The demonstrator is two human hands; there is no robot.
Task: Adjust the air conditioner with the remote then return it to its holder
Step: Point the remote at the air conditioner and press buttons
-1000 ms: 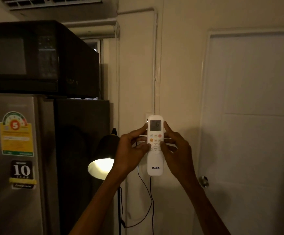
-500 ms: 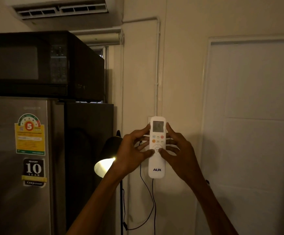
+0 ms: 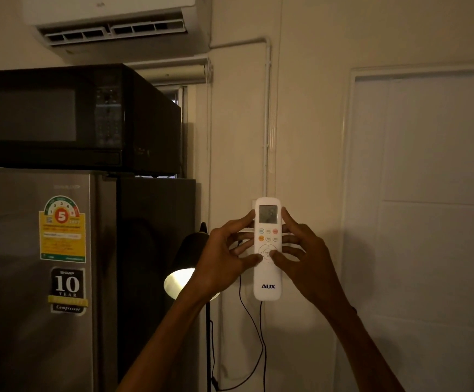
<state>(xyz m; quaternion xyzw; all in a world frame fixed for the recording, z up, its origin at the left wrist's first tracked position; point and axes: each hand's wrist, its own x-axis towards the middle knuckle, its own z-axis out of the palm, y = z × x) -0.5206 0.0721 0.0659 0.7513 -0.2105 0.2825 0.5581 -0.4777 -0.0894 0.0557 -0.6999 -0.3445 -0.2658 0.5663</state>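
A white AUX remote [image 3: 267, 278] stands upright in front of the wall, held from both sides. My left hand [image 3: 221, 261] grips its left edge with the thumb near the round pad. My right hand [image 3: 306, 261] grips the right edge, its thumb resting on the round pad. The small grey screen at the remote's top looks dim. A white air conditioner [image 3: 111, 21] hangs on the wall at the upper left with its vent slats showing. The holder is hidden behind the remote; only a white corner shows at its top left.
A black microwave [image 3: 60, 117] sits on a steel fridge [image 3: 32, 278] at the left. A lit black floor lamp [image 3: 185, 267] stands just left of my left hand, with black cords [image 3: 258, 349] hanging below the remote. A white door [image 3: 428, 222] fills the right.
The view has tilted upward, bringing the air conditioner fully into sight. Both hands stay on the remote; the right thumb has slid down onto the round pad.
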